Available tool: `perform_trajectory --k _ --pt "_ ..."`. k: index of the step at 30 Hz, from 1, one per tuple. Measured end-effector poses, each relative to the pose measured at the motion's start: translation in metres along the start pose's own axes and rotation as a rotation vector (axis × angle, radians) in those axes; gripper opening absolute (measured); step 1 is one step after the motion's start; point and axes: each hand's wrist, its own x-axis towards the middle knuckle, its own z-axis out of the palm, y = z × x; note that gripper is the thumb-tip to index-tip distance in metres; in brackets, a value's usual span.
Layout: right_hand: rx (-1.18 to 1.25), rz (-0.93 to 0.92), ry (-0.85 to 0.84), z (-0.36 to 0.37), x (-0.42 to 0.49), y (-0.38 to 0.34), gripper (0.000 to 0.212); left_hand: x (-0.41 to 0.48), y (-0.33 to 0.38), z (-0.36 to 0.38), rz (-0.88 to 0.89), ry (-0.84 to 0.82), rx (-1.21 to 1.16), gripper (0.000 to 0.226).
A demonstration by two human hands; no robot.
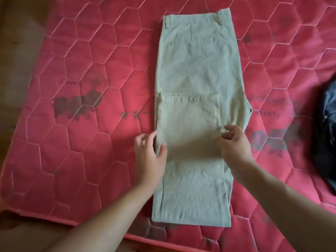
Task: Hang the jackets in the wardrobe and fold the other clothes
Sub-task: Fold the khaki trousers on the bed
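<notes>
The mattress (91,60) is showing only blurred lettering; the left hand (151,155) is straddling the folded trousers' (196,70) edge, grip released; the right hand (236,144) is curling opposite, grip impossible to tell.

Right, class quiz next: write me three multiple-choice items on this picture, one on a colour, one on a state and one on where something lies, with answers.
1. What colour is the mattress? A. red B. blue C. white
2. How do the trousers lie? A. rolled up B. flat, with the leg ends folded up over them C. on a hanger
3. Where is the dark garment? A. on the trousers B. at the mattress's right side C. on the floor

Answers: 1 A, the quilted cover is red. 2 B, the hems lie across the middle. 3 B, it sits at the right, apart from the trousers.
</notes>
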Motion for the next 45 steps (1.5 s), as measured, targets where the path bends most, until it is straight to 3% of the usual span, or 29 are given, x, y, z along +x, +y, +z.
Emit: perform_trajectory --k 4,7,12,16,21,25,27,30,32,35,40,42,45 --pt "-0.065 0.094 -0.102 -0.007 -0.023 0.014 0.021 -0.035 -0.010 -0.008 -0.123 -0.067 -0.029 0.047" --pt "0.063 0.183 -0.179 -0.015 -0.044 0.034 0.012 -0.052 -0.012 -0.021 -0.305 -0.179 -0.016 0.040" --pt "0.124 0.368 -0.396 -0.033 -0.085 0.094 0.018 -0.086 -0.007 -0.047 -0.510 -0.399 0.037 0.028" --pt "0.216 0.410 -0.467 -0.045 -0.097 0.110 0.024 -0.102 -0.008 -0.059 -0.473 -0.498 -0.083 0.008" --pt "0.308 0.409 -0.565 -0.054 -0.092 0.096 0.035 -0.097 0.004 -0.067 -0.444 -0.576 -0.376 0.018" --pt "0.255 0.443 -0.554 -0.050 -0.090 0.099 0.033 -0.080 -0.010 -0.065 -0.275 -0.600 -0.215 0.017" --pt "0.226 0.453 -0.544 -0.045 -0.089 0.099 0.034 -0.076 -0.014 -0.062 -0.274 -0.634 -0.228 0.019" --pt "0.251 0.457 -0.541 -0.039 -0.084 0.092 0.030 -0.076 -0.013 -0.056 -0.530 -0.698 -0.498 0.036" --pt "0.293 0.464 -0.520 -0.036 -0.080 0.086 0.024 -0.078 -0.016 -0.052 -0.722 -0.748 -0.637 0.036" --pt "0.295 0.482 -0.495 -0.034 -0.075 0.084 0.021 -0.077 -0.021 -0.052 -0.767 -0.802 -0.563 0.026" --pt "0.306 0.509 -0.534 -0.036 -0.074 0.077 0.023 -0.072 -0.022 -0.049 -0.638 -0.793 -0.404 0.029" --pt "0.330 0.449 -0.536 -0.033 -0.067 0.067 0.025 -0.064 -0.022 -0.043 -0.588 -0.718 -0.485 0.031" --pt "0.344 0.343 -0.436 -0.023 -0.044 0.047 0.023 -0.039 -0.014 -0.028 -0.648 -0.542 -0.661 0.038"
